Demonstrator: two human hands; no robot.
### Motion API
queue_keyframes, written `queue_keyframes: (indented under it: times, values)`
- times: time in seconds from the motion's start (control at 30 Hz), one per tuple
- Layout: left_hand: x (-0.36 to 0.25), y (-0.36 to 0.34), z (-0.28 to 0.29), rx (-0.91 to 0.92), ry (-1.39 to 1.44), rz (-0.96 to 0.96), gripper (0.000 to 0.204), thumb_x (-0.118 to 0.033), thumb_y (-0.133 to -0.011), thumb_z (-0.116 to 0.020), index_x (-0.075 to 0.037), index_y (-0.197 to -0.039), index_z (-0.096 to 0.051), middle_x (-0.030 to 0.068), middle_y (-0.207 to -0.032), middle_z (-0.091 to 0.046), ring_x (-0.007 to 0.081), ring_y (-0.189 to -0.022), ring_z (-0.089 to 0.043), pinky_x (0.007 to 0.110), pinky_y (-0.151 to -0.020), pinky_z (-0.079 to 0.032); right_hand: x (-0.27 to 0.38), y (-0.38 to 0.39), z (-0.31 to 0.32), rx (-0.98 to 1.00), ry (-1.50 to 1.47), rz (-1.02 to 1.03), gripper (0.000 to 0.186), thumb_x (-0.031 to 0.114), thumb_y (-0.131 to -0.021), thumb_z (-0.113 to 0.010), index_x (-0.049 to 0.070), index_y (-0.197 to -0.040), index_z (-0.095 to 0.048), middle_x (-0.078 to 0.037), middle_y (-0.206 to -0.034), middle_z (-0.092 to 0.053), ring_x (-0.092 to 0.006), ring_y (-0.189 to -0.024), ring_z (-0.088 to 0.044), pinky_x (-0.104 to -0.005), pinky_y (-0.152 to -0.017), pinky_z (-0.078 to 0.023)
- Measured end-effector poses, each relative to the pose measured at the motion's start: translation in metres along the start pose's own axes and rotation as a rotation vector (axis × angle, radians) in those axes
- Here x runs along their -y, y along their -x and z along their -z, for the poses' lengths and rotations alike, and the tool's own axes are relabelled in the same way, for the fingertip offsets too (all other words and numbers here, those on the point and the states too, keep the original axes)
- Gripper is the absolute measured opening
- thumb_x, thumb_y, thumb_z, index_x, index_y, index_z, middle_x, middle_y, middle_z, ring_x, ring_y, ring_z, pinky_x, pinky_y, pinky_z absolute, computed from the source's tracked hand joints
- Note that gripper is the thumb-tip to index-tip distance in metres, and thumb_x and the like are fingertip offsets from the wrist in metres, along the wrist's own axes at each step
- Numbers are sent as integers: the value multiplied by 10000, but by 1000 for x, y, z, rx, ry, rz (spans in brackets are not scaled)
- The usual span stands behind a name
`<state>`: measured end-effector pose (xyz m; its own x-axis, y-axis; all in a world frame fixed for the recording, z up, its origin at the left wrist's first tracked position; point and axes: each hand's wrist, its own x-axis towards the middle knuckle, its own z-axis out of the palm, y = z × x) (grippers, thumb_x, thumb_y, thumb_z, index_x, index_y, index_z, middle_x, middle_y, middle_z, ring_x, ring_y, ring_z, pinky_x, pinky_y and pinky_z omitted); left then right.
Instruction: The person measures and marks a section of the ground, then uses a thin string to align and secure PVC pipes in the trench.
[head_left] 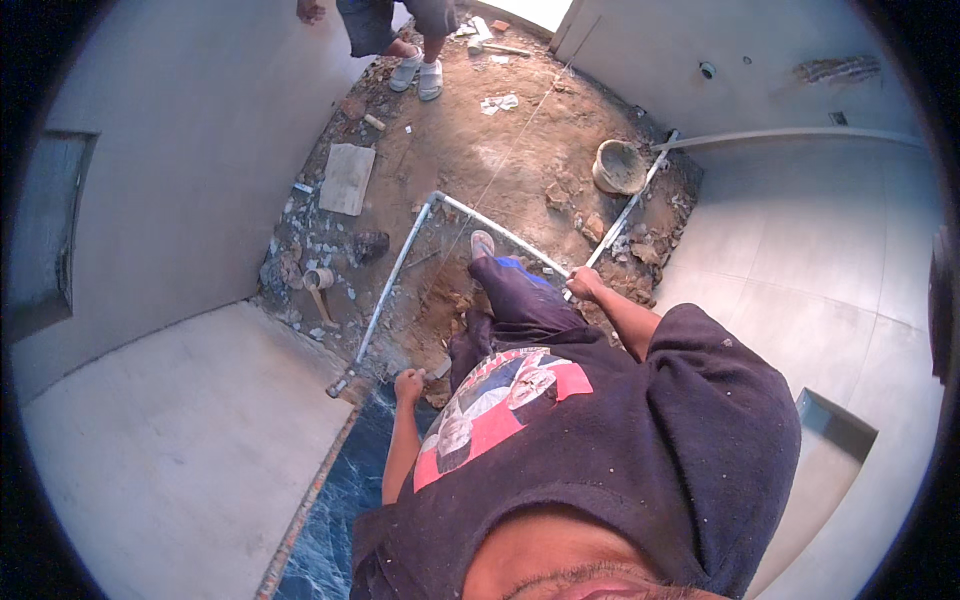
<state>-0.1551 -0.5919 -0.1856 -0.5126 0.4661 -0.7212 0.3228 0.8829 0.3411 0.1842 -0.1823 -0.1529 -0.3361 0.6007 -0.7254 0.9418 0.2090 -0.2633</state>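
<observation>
The dirt floor (450,120) spreads across the top and middle of the frame, lumpy and loose, so anything resting on it could rock or settle unevenly. The bent white pipe (392,284) lies over it in the centre, one leg running down toward the blue tiled floor (335,510) at lower left; if I shove my end sideways, I think that far leg would swing and could scrape the tile edge. Right of centre, the straight white pipe (625,213) comes down to where my right hand (582,283) is closed around the bent pipe's end. My fist hides whether the two are joined, so a careless tug might part them. My left hand (409,386), low and left of centre, has curled fingers; I cannot tell whether it holds anything. My foot (482,245) stands just beside the pipe, inside its angle, and a short step could kick it. Twisting my grip would likely load the elbow (436,197), and lifting could snag the thin string (527,132) slanting across.
</observation>
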Motion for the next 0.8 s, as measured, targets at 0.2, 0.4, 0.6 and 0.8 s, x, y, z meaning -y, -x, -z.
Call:
queue_keyframes:
  times: [0.2,0.4,0.6,0.8]
  values:
    - [-94,-54,61,67,173,49,363,-356,-765,-655,-31,-925,-660,165,-822,-654,301,-833,-626,375,-765,-473,-11,-35,10,-56,-98,-73,280,205,-689,-516,99,-868,-703,-199,-827,-648,-353,-809,-632,-411,-759,-498]
    - [-140,-134,86,-102,159,-164,380,-322,-764,-683,11,-943,-640,146,-780,-658,254,-736,-634,349,-686,-481,40,-84,50,-43,-190,-43,272,228,-709,-559,101,-907,-695,-190,-884,-651,-325,-850,-634,-393,-764,-492]
    - [-197,-177,133,-95,110,-159,372,-321,-774,-672,5,-950,-646,136,-797,-665,254,-750,-636,348,-708,-479,60,-122,94,-170,-387,-7,263,240,-693,-609,86,-889,-694,-178,-866,-662,-307,-819,-644,-372,-740,-498]
    - [-248,-198,170,-194,133,-224,329,-273,-802,-655,28,-933,-640,145,-854,-663,228,-772,-624,335,-745,-470,34,-130,106,-278,-451,-196,204,212,-688,-586,108,-820,-702,-153,-796,-667,-271,-757,-653,-356,-712,-503]
